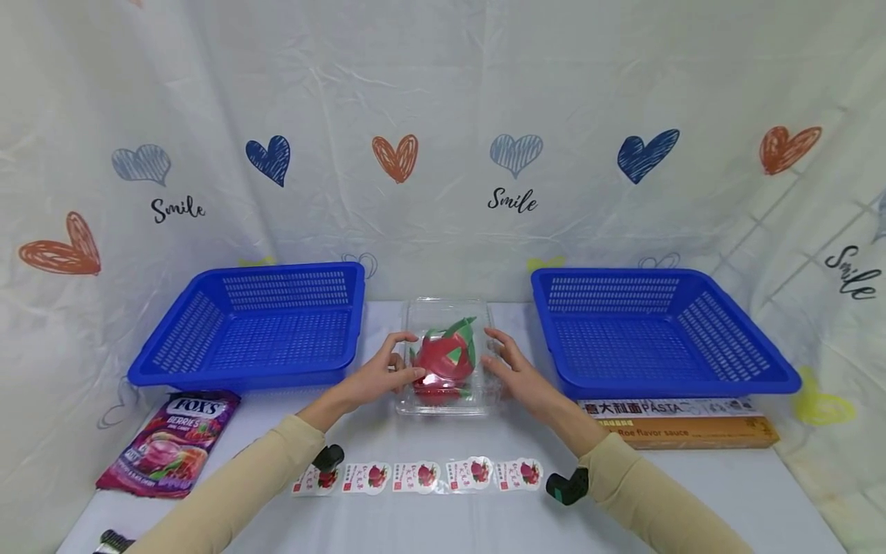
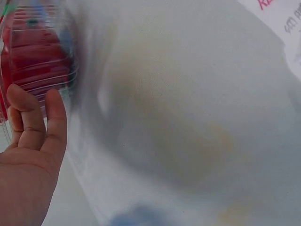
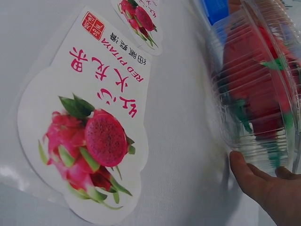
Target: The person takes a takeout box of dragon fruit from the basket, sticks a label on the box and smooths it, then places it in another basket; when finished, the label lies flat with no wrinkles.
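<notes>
A clear plastic clamshell box (image 1: pixel 450 308) rests on the white table, its lid lying over a red dragon fruit (image 1: pixel 443 356) with green leaf tips. My left hand (image 1: pixel 379 373) holds the box's left side, thumb over the lid and other fingers bent along the wall. On the right side, my right hand (image 1: pixel 519 377) touches the box with spread, lightly bent fingers. The right wrist view shows those fingers (image 3: pixel 240 167) by the ribbed wall. In front lies a row of dragon fruit stickers (image 1: pixel 418 477) on a clear backing strip.
Blue plastic baskets stand at the back left (image 1: pixel 245 378) and back right (image 1: pixel 685 385). A purple FOX'S berries candy bag (image 1: pixel 169 445) lies at the left. Beneath the right basket's front edge is a pasta box (image 1: pixel 692 435). A patterned white curtain (image 1: pixel 443 77) hangs behind.
</notes>
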Tool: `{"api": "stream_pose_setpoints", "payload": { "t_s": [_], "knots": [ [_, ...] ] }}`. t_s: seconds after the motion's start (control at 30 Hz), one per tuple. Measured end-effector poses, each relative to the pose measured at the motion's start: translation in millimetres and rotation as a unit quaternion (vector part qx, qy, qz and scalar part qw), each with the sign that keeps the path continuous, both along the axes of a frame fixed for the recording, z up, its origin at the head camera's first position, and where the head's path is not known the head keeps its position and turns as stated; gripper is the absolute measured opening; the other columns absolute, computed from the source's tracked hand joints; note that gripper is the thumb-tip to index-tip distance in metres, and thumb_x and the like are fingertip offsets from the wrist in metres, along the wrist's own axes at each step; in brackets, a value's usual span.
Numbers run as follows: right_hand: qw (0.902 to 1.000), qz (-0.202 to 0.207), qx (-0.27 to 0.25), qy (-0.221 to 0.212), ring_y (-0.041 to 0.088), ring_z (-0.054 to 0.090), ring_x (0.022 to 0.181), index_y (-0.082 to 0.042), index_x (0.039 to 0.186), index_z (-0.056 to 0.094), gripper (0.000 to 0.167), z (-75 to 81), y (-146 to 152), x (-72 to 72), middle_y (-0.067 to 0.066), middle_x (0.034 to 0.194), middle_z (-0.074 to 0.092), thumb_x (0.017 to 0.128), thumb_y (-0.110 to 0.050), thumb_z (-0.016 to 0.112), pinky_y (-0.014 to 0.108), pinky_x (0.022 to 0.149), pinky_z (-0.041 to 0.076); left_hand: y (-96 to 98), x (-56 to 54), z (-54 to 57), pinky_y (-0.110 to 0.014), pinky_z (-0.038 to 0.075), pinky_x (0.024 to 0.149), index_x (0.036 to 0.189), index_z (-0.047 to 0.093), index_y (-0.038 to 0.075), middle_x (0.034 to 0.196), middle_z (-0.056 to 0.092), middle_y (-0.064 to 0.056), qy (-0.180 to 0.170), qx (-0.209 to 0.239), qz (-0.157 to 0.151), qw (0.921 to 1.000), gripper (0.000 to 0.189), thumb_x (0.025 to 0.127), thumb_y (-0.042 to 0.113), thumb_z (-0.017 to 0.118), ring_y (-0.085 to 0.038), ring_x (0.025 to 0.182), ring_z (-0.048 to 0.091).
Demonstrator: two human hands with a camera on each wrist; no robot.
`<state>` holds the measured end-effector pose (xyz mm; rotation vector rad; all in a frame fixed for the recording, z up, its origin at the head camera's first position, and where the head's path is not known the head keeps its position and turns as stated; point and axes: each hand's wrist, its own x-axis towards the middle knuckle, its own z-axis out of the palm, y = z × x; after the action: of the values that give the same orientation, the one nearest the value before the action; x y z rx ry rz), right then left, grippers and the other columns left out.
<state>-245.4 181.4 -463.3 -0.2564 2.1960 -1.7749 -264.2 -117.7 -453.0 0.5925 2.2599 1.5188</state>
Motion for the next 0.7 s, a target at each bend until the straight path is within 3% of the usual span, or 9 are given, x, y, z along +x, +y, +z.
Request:
{"api": "stream_pose_setpoints", "payload": {
  "t_s": [0.27, 0.43, 0.7],
  "knots": [
    [0.9999, 0.005, 0.005, -0.012, 0.038, 0.014, 0.146, -0.043, 0.150, 0.019, 0.054, 2.8, -1.8, -1.4, 0.013, 0.162, 0.006, 0.103, -0.044, 0.045, 0.070, 0.103, 0.027, -0.9, -3.3, -0.2, -0.040, 0.045, 0.070, 0.145, 0.026, 0.023, 0.078, 0.050, -0.007, -0.005, 0.001, -0.001, 1.0000, 0.061, 0.097, 0.031, 0.063, -0.021, 0.068, 0.052],
    [0.9999, 0.006, 0.001, -0.008, 0.039, 0.017, 0.145, -0.039, 0.151, 0.017, 0.056, 3.6, -1.7, -5.0, 0.015, 0.162, 0.006, 0.103, -0.043, 0.045, 0.070, 0.103, 0.027, -0.3, -7.8, 3.4, -0.042, 0.046, 0.072, 0.144, 0.026, 0.024, 0.079, 0.050, -0.008, -0.002, -0.006, -0.005, 1.0000, 0.061, 0.096, 0.033, 0.063, -0.023, 0.067, 0.053],
    [0.9999, 0.004, -0.012, -0.008, 0.040, 0.018, 0.144, -0.034, 0.153, 0.015, 0.055, 2.1, -2.7, -10.6, 0.017, 0.161, 0.007, 0.105, -0.038, 0.043, 0.070, 0.104, 0.025, 0.0, -14.3, 5.2, -0.046, 0.047, 0.073, 0.145, 0.026, 0.026, 0.079, 0.050, -0.008, -0.007, -0.013, -0.002, 0.9999, 0.060, 0.097, 0.035, 0.062, -0.042, 0.074, 0.054]
  ]
}}
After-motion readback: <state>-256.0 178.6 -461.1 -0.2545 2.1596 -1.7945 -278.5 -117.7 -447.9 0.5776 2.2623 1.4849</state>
